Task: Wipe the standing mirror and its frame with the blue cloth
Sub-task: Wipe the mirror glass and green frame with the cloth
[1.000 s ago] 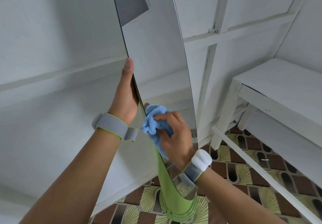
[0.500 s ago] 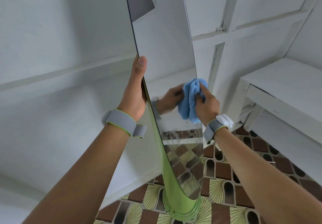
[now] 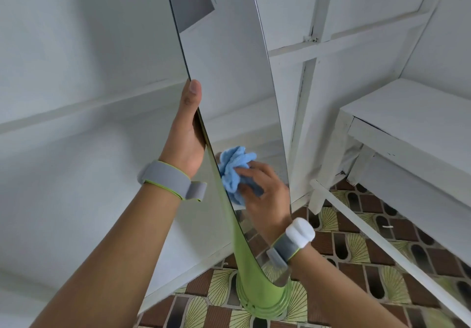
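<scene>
- Head view: the standing mirror (image 3: 229,77) rises from a green base (image 3: 265,299) at 6 o'clock on the patterned floor (image 3: 356,251).
- Left hand (image 3: 187,133), at 9 o'clock of the glass, fingers wrapped round its left edge, thumb extended upward.
- Right hand (image 3: 265,195), fingers closed on the bunched blue cloth (image 3: 234,169), presses it against the lower glass.

Single head-worn view, angled down, close on mirror (image 3: 229,72), edges likely distorted

Soft, even daylight, wide-angle view.
Straight lines bow near the edges; the right hand (image 3: 265,195) is slightly motion-blurred.
</scene>
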Motion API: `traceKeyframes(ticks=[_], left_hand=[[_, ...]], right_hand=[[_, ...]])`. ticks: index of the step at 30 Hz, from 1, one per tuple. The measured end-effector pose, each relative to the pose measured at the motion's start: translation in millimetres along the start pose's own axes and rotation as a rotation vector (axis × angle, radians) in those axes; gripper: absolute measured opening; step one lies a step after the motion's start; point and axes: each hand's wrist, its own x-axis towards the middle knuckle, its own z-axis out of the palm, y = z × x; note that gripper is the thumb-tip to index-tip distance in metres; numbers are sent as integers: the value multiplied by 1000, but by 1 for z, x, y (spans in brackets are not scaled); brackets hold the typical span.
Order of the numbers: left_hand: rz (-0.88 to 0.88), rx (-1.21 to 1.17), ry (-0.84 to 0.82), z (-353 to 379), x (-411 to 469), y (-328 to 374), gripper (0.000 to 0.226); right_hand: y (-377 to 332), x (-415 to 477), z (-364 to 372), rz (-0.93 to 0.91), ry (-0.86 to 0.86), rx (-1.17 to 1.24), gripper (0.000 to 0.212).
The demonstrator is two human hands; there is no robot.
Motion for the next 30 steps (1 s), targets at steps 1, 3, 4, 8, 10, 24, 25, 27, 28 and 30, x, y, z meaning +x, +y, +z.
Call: traceKeyframes(ticks=[1,3,4,8,10,24,25,27,28,30], left_hand=[[5,-31,-10,-6,9,-9,78],[-81,18,-34,-3,19,-32,67],[-165,112,-15,-1,25,-56,64],[-152,359,-108,1,70,-134,41],[-148,406,-202,17,80,-133,36],[41,154,-261,41,155,-32,57],[89,168,-241,35,158,-19,57],[149,84,-290,26,142,1,43],[239,83,-305,25,134,6,38],[293,104,-232,21,87,15,49]], right_hand=[[0,11,-3,35,41,9,35],[0,40,-8,109,139,23,38],[1,57,-12,148,184,21,37],[25,121,-31,260,250,-61,32],[49,134,-37,346,234,-93,28],[-72,233,-37,39,308,-99,22],[-83,240,-35,2,322,-111,22],[-97,241,-29,-65,308,-117,24],[-102,236,-26,-95,288,-100,26],[-110,216,-19,-161,252,-56,29]])
